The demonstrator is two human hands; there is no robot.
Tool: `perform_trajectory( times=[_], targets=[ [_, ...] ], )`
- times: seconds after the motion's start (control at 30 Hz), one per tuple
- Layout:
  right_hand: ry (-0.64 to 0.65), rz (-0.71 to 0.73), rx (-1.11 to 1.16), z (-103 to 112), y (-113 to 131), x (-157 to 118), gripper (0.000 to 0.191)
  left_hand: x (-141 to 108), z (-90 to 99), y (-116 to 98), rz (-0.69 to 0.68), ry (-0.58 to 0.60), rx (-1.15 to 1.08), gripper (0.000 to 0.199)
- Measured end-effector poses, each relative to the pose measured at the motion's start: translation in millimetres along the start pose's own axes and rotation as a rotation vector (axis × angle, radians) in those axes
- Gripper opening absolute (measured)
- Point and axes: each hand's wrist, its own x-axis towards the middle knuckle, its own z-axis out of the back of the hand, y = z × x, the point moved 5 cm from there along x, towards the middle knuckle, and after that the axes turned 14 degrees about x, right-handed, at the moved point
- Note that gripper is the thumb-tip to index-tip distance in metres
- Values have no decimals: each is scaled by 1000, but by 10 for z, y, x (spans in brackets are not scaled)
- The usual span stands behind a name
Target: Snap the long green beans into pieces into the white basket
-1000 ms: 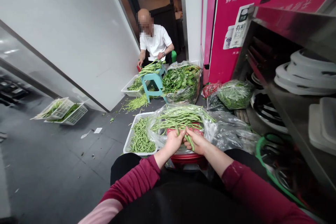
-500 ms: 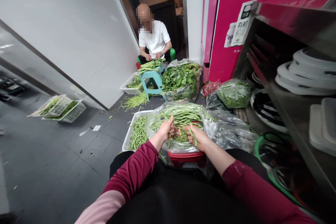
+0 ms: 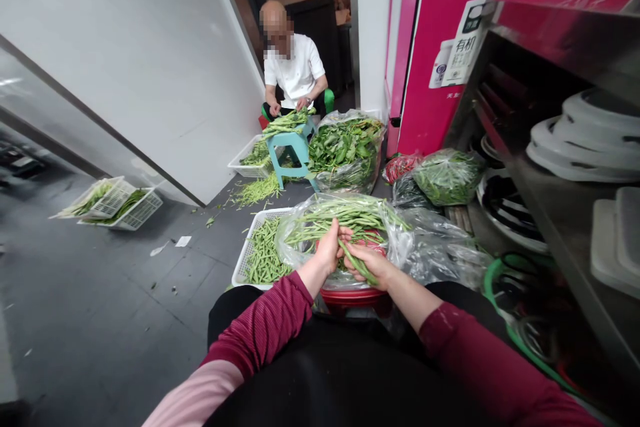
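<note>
Several green beans (image 3: 361,263) lie slanted in my right hand (image 3: 376,265), whose fingers are closed round them. My left hand (image 3: 329,250) meets it at the beans' upper end, fingers curled and closed on that end. Both hands are above an open clear plastic bag (image 3: 295,235) full of long whole green beans (image 3: 345,220). Under the bag stands a red tub (image 3: 350,300), mostly covered. To the left, a white basket (image 3: 239,260) holds short bean pieces (image 3: 265,253).
Across from me a person (image 3: 295,70) in white handles greens on a blue stool (image 3: 293,147). A bag of leafy greens (image 3: 345,150) stands beside it. White baskets (image 3: 135,210) lie on the left floor. A metal shelf (image 3: 545,213) and green tub (image 3: 493,280) are at right.
My hands were apart and have come together, the left moving right and up. The beans in my right hand now point up-left to my left fingers. The person's hands have moved apart slightly.
</note>
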Motion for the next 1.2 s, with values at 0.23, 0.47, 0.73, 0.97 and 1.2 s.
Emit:
perform_trajectory(
  times=[0.23, 0.47, 0.73, 0.97, 1.2],
  targets=[
    [4, 5, 81, -20, 45, -69, 30, -18, 232, -117, 35, 20, -52, 36],
    [-324, 203, 228, 231, 114, 0, 26, -395, 215, -550, -374, -146, 261, 31],
    [-393, 88, 203, 295, 67, 8, 26, -563, -141, -288, -144, 167, 207, 37],
    [-109, -148, 258, 80, 10, -73, 21, -400, 55, -94, -111, 16, 312, 39],
    [-241, -14, -75, 209, 55, -111, 19, -307, 129, -28, -338, 48, 788, 39]
  ],
)
